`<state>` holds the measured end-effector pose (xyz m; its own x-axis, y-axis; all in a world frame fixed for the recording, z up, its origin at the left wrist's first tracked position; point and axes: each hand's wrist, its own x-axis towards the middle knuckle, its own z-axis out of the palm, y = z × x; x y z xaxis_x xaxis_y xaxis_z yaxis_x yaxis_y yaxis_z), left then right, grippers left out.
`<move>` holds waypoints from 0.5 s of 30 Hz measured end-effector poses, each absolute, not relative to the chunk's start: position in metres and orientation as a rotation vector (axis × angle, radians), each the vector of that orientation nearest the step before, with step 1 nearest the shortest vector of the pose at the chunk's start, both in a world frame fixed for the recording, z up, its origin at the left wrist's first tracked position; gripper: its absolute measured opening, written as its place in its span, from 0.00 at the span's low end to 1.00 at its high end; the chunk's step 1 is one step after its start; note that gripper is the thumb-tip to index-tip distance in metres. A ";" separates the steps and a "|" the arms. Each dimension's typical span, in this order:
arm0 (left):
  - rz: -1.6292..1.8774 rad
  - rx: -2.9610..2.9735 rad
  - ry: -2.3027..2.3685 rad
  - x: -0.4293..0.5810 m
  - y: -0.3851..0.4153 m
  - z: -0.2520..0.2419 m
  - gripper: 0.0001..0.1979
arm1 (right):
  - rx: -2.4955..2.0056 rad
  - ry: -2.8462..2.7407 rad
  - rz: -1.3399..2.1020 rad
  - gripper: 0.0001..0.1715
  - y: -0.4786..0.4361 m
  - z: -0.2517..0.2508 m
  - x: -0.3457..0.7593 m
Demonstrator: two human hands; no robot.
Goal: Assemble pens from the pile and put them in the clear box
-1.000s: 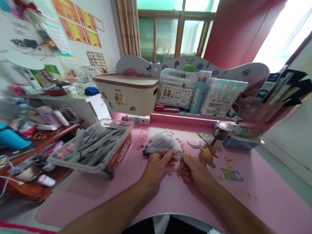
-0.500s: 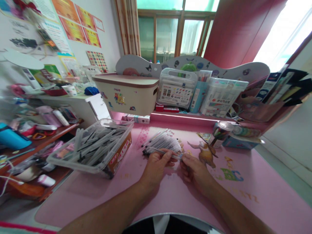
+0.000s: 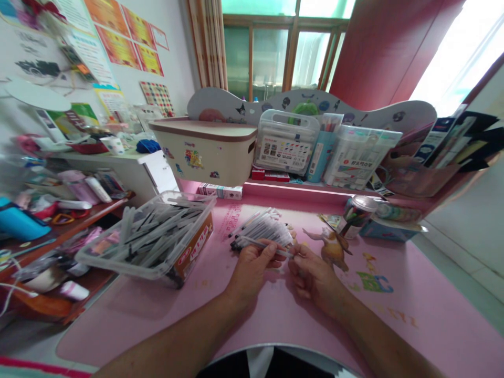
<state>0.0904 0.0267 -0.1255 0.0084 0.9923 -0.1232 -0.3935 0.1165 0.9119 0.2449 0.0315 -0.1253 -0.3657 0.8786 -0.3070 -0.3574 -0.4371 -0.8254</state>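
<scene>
A slim whitish pen (image 3: 282, 253) lies slantwise between my two hands, just above the pink desktop. My left hand (image 3: 255, 265) is closed on it, thumb against fingers. At the pen's right end, the thumb and fingertips of my right hand (image 3: 315, 273) are pinched together; they cover that tip. Right behind my hands is a pile of similar pens (image 3: 264, 224), several with black ends toward the left. To the left stands a clear plastic box (image 3: 147, 272) heaped with translucent pen parts (image 3: 157, 231).
A brown carton (image 3: 197, 247) sits against the clear box's right side. Along the back, a shelf holds a lidded cream bin (image 3: 212, 157) and clear marker cases (image 3: 285, 144). A metallic cup (image 3: 359, 210) and a blue box (image 3: 388, 230) stand at the right rear.
My right hand has shifted slightly left and up along the pen's end, its fingers curling closer. My left hand stays nearly in place.
</scene>
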 end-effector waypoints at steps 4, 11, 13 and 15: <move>1.284 0.819 0.999 0.091 0.026 -0.124 0.14 | -1.065 -0.834 1.909 0.23 0.032 -0.127 0.244; 1.438 0.789 1.149 0.087 0.030 -0.122 0.15 | -0.976 -0.861 1.861 0.16 0.034 -0.128 0.247; 1.487 0.805 1.175 0.085 0.030 -0.120 0.16 | -0.907 -0.818 1.895 0.13 0.034 -0.127 0.250; 1.518 0.846 1.170 0.085 0.030 -0.120 0.17 | -0.857 -0.782 1.969 0.13 0.034 -0.126 0.252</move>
<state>0.0846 0.0298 -0.1200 -0.2556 0.9658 -0.0444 -0.2890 -0.0325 0.9568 0.2519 0.0344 -0.1265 -0.4228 0.8630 -0.2764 -0.4384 -0.4617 -0.7711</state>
